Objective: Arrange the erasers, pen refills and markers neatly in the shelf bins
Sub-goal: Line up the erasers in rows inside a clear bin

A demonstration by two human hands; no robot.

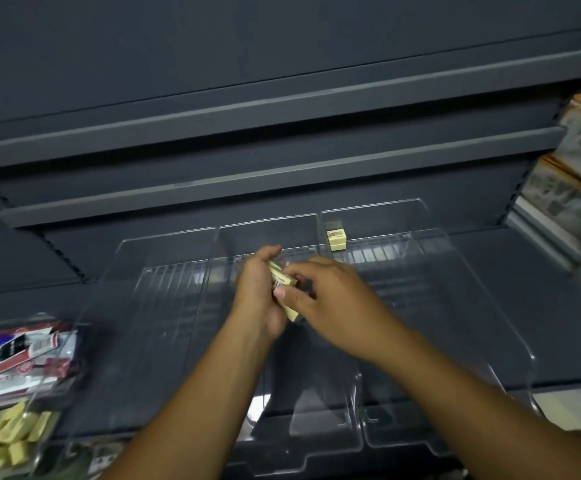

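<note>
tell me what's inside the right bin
One eraser stands in the back left corner of the right bin. The right forearm crosses over the bin's front, so what lies under it cannot be seen.

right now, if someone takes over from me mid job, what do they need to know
Left hand: holds the held erasers, a small yellow stack, over the middle bin.
Right hand: pinches the same stack.
Done: one placed eraser stands at the back left corner of the right bin.
Left: the left bin shows nothing in it. Loose erasers and the packs wait in a tub at far left.
</note>
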